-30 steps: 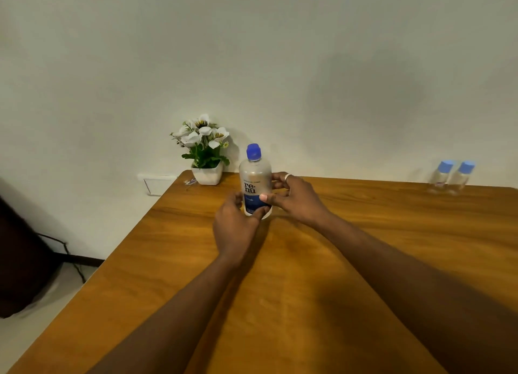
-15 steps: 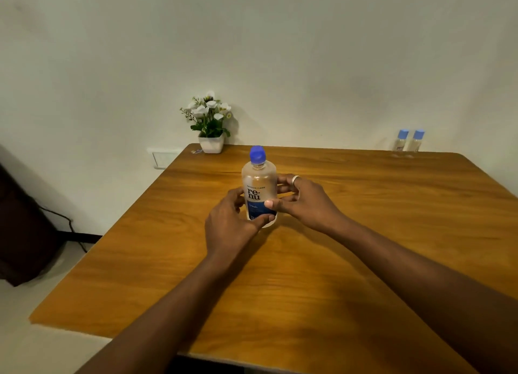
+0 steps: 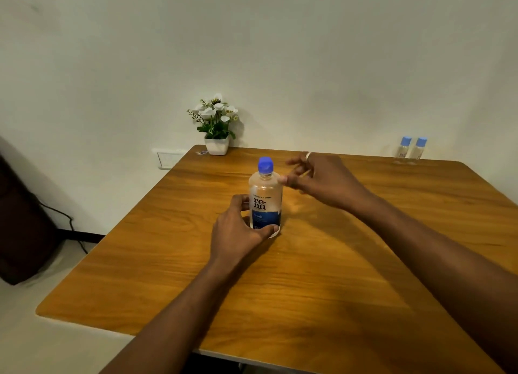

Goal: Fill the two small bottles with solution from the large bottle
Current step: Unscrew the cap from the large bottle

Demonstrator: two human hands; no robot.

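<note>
The large clear bottle [image 3: 265, 197] with a blue cap and a blue-and-white label stands upright in the middle of the wooden table [image 3: 322, 261]. My left hand [image 3: 238, 230] grips its lower part from the left, thumb across the front. My right hand [image 3: 316, 180] hovers to the right of the bottle's shoulder, blurred, fingers loosely spread and holding nothing; a ring shows on one finger. Two small clear bottles [image 3: 409, 150] with light blue caps stand side by side at the table's far right edge, by the wall.
A white pot of white flowers [image 3: 215, 127] sits at the table's far left corner against the wall. A wall socket [image 3: 168, 159] is left of it. A dark object with a cable [image 3: 25, 228] stands on the floor at left.
My right hand has let go of the large bottle and lifted up and to the right. The left hand still holds the bottle. The camera view has pulled back slightly.
</note>
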